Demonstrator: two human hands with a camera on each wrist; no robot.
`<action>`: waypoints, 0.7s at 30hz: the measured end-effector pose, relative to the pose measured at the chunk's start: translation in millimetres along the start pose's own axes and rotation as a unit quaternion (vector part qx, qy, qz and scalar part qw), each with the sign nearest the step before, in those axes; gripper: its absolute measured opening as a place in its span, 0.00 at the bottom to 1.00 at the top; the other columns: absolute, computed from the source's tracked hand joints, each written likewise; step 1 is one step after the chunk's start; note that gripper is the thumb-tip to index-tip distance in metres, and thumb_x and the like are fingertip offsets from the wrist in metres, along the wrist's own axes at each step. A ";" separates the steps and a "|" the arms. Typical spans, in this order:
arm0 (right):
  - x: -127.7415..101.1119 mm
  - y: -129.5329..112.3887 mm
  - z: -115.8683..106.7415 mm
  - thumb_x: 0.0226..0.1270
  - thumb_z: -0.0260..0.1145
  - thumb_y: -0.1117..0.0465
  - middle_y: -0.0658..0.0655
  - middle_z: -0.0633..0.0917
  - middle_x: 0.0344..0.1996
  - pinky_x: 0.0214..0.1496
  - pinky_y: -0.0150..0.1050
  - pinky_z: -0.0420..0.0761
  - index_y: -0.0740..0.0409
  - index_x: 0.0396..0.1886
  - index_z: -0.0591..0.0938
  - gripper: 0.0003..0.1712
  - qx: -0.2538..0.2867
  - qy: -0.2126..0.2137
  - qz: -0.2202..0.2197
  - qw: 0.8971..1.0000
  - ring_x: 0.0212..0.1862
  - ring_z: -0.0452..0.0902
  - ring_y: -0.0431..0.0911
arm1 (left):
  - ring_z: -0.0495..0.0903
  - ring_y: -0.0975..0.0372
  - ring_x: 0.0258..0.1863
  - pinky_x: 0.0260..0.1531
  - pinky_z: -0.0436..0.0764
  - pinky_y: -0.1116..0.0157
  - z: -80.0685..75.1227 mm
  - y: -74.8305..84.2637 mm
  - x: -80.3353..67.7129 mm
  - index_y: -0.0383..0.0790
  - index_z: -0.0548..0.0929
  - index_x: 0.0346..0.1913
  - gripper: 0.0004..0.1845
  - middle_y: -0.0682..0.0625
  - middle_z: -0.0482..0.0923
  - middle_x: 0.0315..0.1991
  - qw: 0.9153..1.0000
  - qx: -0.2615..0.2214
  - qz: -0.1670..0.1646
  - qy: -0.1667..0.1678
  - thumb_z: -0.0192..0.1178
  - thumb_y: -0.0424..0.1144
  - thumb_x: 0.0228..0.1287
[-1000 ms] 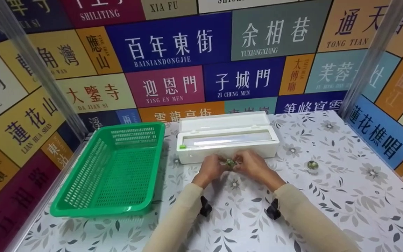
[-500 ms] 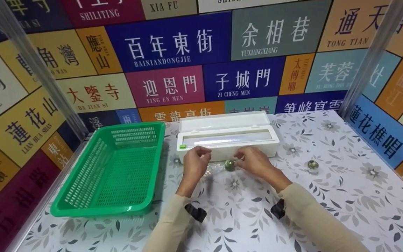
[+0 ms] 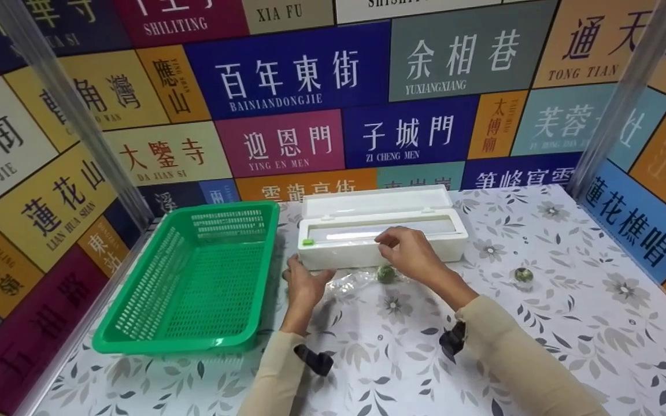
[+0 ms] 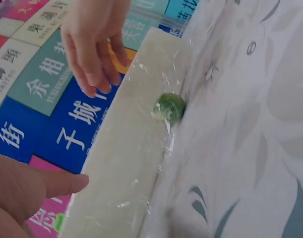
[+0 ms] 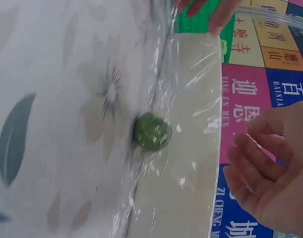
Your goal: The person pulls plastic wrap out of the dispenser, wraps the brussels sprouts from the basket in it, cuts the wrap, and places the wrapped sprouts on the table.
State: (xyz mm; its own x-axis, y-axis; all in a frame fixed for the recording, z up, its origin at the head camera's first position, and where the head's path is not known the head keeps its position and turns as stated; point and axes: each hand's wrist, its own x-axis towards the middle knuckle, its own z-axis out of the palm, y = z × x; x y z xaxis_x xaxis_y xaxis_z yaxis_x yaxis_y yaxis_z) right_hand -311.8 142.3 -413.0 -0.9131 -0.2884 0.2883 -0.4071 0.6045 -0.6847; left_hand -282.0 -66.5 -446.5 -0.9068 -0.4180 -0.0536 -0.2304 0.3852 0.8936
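Observation:
A small round green thing (image 3: 385,274), mottled and kind unclear, lies under or in clear plastic film (image 3: 349,283) along the front of a white cling film dispenser (image 3: 367,251). My left hand (image 3: 306,286) is by the dispenser's front left corner, thumb and fingers spread and nothing gripped; its extended finger (image 4: 67,183) shows in the left wrist view. Over the dispenser's front edge is my right hand (image 3: 411,251). Its fingers (image 5: 245,176) curve loosely around nothing in the right wrist view. The dispenser's lid (image 3: 376,200) is raised at the back.
A green plastic basket (image 3: 185,344) stands to the left. At right, a second round green thing (image 3: 522,275), apparently film-wrapped, sits on the flower-patterned tablecloth (image 3: 576,346). A green slider (image 3: 308,242) is on the dispenser's left end. A colourful sign-covered wall (image 3: 287,69) closes the back.
Both hands were together at the green thing, then parted. The left hand moved left to the dispenser's corner and spread; the right rose slightly over the dispenser's edge. The head view shifted slightly.

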 end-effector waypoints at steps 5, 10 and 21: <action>5.9 -14.2 9.9 0.70 0.64 0.64 0.61 0.87 0.46 0.53 0.53 0.82 0.63 0.50 0.85 0.13 0.021 -0.014 -0.017 1.000 0.51 0.83 0.56 | 0.65 0.42 0.72 0.72 0.65 0.46 5.8 -7.7 11.4 0.36 0.57 0.76 0.51 0.32 0.65 0.70 0.999 -0.027 0.041 0.002 0.76 0.33 0.52; 17.7 -23.2 15.7 0.69 0.65 0.64 0.62 0.86 0.50 0.60 0.55 0.80 0.63 0.52 0.85 0.14 0.018 -0.027 -0.026 0.999 0.56 0.81 0.58 | 0.63 0.41 0.73 0.73 0.64 0.47 8.8 -13.5 22.8 0.35 0.54 0.78 0.56 0.31 0.62 0.72 0.994 -0.047 0.096 0.028 0.78 0.34 0.49; 46.1 -28.0 34.6 0.67 0.67 0.62 0.62 0.85 0.55 0.66 0.53 0.77 0.62 0.56 0.84 0.18 0.036 -0.066 -0.046 0.996 0.62 0.78 0.60 | 0.67 0.43 0.71 0.74 0.64 0.49 12.7 -20.4 53.0 0.34 0.72 0.69 0.40 0.33 0.71 0.68 0.980 -0.123 0.157 0.011 0.76 0.38 0.53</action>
State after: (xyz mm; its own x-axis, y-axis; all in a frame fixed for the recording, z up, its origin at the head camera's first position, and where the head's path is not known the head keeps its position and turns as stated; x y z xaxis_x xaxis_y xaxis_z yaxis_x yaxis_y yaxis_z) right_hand -341.6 86.4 -403.7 -0.8589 -0.4383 0.2649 -0.4821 0.5173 -0.7071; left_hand -329.8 -86.0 -473.2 -0.9108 -0.3292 0.2493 0.1538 0.2898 0.9446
